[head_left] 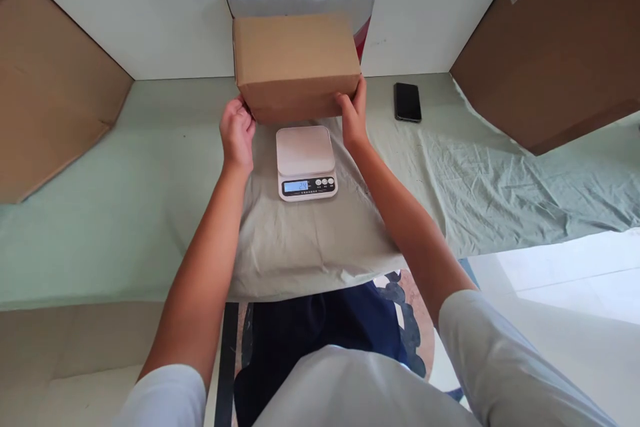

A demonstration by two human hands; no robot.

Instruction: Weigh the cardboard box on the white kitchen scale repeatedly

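A closed brown cardboard box (300, 57) is gripped from both sides behind the scale. My left hand (237, 130) is closed at the box's near left corner, its fingertips partly hidden. At the near right corner, my right hand (354, 117) grips the box with the thumb on the front face. Just in front of the box sits a white digital kitchen scale (305, 153), with a bare platform and a lit display (297, 186) that seems to read 24. Whether the box rests on the cloth or is held up, I cannot tell.
A black phone (408, 102) lies right of the box on the green cloth (190, 140). Large cardboard pieces stand at the left (55, 87) and right (560, 47). White panels (405, 20) line the back. The cloth's front edge is close to my body.
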